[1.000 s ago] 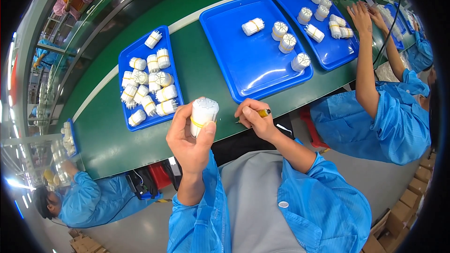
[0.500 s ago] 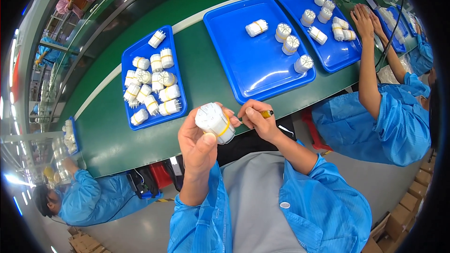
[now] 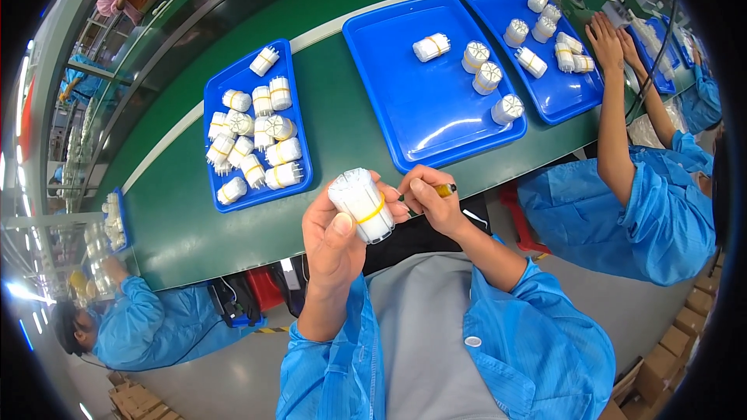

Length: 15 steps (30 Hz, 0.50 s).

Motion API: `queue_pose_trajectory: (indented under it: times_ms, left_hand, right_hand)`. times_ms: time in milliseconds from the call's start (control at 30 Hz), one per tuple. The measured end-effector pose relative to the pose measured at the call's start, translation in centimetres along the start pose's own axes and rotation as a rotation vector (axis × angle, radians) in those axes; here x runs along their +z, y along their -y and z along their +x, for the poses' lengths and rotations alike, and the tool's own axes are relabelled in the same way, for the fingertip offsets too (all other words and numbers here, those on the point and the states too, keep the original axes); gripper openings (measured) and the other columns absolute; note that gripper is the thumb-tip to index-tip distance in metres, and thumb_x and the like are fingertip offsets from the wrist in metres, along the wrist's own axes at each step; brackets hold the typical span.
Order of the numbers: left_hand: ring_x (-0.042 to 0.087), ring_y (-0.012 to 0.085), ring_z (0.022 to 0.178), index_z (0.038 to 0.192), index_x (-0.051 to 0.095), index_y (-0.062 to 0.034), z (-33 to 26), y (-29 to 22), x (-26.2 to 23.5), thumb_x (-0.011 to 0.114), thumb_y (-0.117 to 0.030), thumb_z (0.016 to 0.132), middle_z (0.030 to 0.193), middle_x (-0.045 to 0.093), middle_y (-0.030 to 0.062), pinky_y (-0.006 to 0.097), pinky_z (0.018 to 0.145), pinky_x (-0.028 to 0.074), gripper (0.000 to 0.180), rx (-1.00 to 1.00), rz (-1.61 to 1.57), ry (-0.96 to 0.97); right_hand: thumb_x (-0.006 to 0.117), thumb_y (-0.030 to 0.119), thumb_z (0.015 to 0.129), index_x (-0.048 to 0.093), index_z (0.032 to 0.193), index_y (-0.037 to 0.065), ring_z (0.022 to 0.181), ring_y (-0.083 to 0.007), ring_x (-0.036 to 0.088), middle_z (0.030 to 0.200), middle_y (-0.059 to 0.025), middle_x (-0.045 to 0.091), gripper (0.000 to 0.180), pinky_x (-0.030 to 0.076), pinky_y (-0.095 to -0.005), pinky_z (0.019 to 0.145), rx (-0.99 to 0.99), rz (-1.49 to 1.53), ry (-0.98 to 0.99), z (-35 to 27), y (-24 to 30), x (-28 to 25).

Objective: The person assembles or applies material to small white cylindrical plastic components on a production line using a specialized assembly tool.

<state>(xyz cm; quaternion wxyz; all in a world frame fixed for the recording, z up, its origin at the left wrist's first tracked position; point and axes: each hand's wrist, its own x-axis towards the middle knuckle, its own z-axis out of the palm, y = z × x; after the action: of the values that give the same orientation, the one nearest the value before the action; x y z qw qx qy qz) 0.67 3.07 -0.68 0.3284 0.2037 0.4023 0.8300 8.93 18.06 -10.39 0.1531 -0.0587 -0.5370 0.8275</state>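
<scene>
My left hand is closed round a white cylindrical part, a bundle of segments with a yellow band about its middle and thin metal pins at its lower end. It is tilted, its grooved end up and to the left. Close beside it, my right hand pinches a small tool with a yellow handle; its thin tip is hard to make out near the left fingertips. Beyond my hands, a blue tray at left holds many similar banded cylinders. A larger blue tray in the middle carries several more.
Another blue tray with several cylinders lies at the right on the green bench. A co-worker's hands rest near it, by a black cable. At lower left sits another person in blue.
The white cylinder has turned in my left hand, now showing more of its side and the pins at its lower end. My right hand has barely moved.
</scene>
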Motion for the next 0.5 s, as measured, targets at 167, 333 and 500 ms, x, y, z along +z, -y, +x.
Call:
queue_pose_trajectory:
  times_ms: [167,333,500]
  left_hand:
    - [0.069,0.0298,0.091,0.126,0.049,0.0094,-0.09,-0.05,-0.05,0.061,-0.036,0.090,0.106,0.065,0.0242,0.043,0.082,0.058,0.059,-0.015,-0.004,0.007]
    - [0.069,0.0315,0.092,0.126,0.048,0.0110,-0.16,-0.06,-0.15,0.058,-0.035,0.091,0.106,0.064,0.0253,0.045,0.082,0.058,0.059,-0.013,-0.039,0.033]
    - [0.069,0.0325,0.092,0.126,0.047,0.0117,-0.13,-0.13,-0.32,0.056,-0.035,0.092,0.106,0.064,0.0257,0.046,0.082,0.058,0.058,0.000,-0.052,0.061]
  right_hand:
    - [0.049,0.025,0.100,0.059,0.088,0.000,0.053,-0.0054,0.040,0.061,0.0012,0.045,0.029,0.030,-0.0225,0.048,0.000,-0.009,0.006,0.00,0.11,0.00]
    - [0.049,0.021,0.100,0.059,0.088,0.000,0.053,-0.0051,0.040,0.062,0.0015,0.045,0.026,0.030,-0.0223,0.048,-0.011,0.021,0.014,0.01,-0.03,0.01]
    - [0.050,0.021,0.100,0.059,0.088,0.000,0.053,-0.0051,0.039,0.061,0.0015,0.045,0.026,0.030,-0.0224,0.048,-0.010,0.021,0.022,0.10,0.08,0.00]
